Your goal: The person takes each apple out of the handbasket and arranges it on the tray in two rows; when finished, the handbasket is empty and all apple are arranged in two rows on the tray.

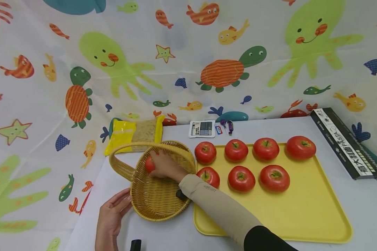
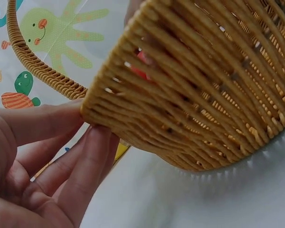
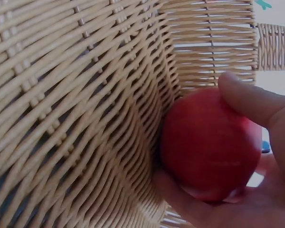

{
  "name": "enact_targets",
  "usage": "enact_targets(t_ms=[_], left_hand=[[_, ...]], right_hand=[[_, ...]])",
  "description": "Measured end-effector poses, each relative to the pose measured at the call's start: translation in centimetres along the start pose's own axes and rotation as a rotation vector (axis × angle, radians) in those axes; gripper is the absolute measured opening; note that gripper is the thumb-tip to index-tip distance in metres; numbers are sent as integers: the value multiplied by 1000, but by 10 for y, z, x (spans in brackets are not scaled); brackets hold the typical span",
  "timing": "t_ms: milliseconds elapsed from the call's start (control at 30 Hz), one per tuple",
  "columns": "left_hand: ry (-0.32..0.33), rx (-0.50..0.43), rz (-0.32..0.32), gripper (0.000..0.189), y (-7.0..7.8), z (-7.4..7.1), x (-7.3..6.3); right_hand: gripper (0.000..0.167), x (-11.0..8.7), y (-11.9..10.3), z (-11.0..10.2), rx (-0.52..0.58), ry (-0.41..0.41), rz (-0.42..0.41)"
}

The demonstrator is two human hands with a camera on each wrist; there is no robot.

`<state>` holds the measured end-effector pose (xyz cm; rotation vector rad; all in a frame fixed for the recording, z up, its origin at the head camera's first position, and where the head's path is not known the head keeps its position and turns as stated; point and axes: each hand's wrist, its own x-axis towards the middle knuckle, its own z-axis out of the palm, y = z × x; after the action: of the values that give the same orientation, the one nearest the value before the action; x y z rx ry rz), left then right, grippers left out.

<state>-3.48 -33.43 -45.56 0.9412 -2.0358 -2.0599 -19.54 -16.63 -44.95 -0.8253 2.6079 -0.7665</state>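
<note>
A red tomato [image 3: 211, 145] is inside the wicker basket [image 1: 158, 205], up against its woven wall. My right hand [image 1: 166, 166] reaches over the rim and grips this tomato, with the thumb on one side and fingers around the other in the right wrist view. At the basket's near left side, my left hand [image 1: 113, 212] pinches the rim between its fingertips. In the left wrist view those fingers [image 2: 97, 147] sit at the rim's edge, and a bit of red shows through the weave. The basket's arched handle [image 1: 120, 167] leans to the left.
Several tomatoes [image 1: 242, 179] sit in two rows on a yellow tray [image 1: 317, 216] to the right. Behind the basket lies a yellow packet [image 1: 138, 134]. A white flat pack [image 1: 202, 129] and small wrapped sweets [image 1: 230, 127] lie at the back; a black pasta box [image 1: 345, 143] lies far right.
</note>
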Motion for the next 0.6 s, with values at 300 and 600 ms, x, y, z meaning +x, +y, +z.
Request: enact_targets(t_ms=[300,600], left_hand=[[-6,-5,9,38,0,3,2],[-15,16,-23,40,-1,-3,1]], right_hand=[[88,-4,4,-4,173,-81,-13],[75,-30,-22,-16,275,-141,-114]])
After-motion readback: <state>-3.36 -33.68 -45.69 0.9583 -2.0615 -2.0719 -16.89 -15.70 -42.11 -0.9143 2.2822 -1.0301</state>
